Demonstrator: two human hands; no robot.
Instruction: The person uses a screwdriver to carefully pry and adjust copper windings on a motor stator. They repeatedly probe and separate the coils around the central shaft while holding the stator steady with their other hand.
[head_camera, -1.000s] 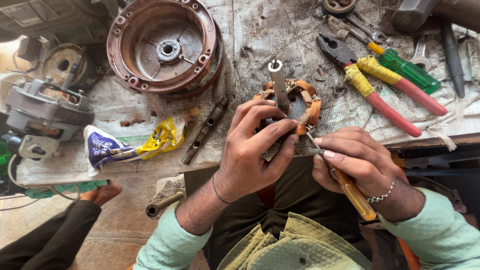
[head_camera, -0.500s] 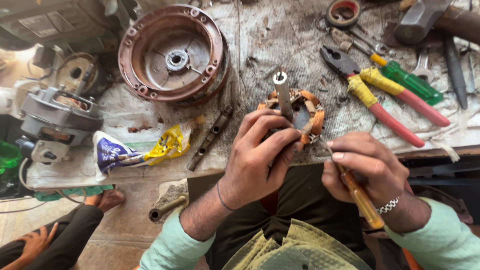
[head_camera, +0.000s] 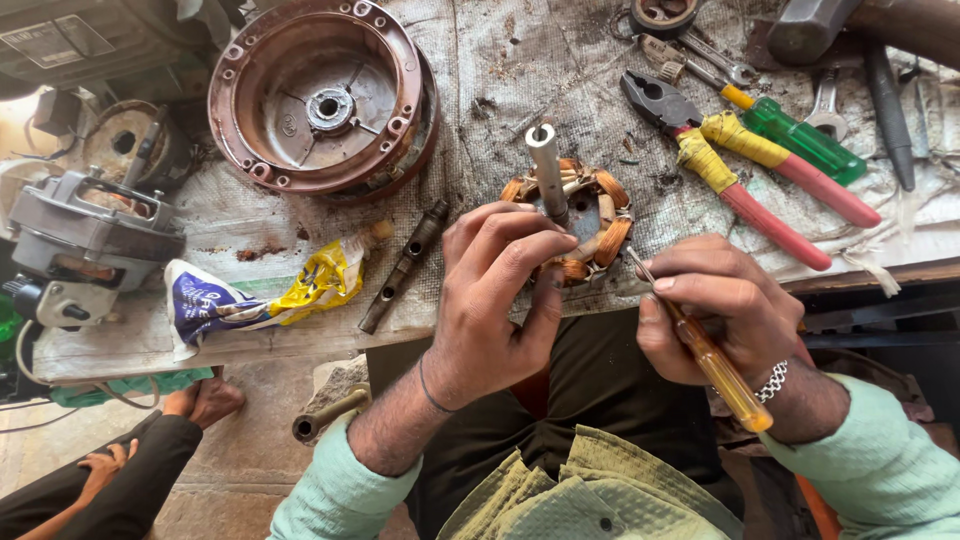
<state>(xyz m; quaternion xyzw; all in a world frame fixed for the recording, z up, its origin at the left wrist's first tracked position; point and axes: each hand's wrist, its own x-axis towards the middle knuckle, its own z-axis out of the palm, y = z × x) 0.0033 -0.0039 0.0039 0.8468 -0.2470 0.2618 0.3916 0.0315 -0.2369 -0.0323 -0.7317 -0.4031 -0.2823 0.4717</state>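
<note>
Cluttered bench (head_camera: 500, 60); hands (head_camera: 500, 300) around stator (head_camera: 585, 225).

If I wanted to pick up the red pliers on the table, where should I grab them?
Probably by the two long red handles of the pliers, coming down from above. They lie flat on the cloth, spread a little, with bare cloth along their near side for fingers. The dark metal head at the far end is short, and a green-handled screwdriver crowds the far side.

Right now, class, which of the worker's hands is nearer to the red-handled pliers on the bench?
The right hand, holding a screwdriver, sits just below the pliers. The left hand is farther off, gripping the copper-wound motor part to their left.
</note>
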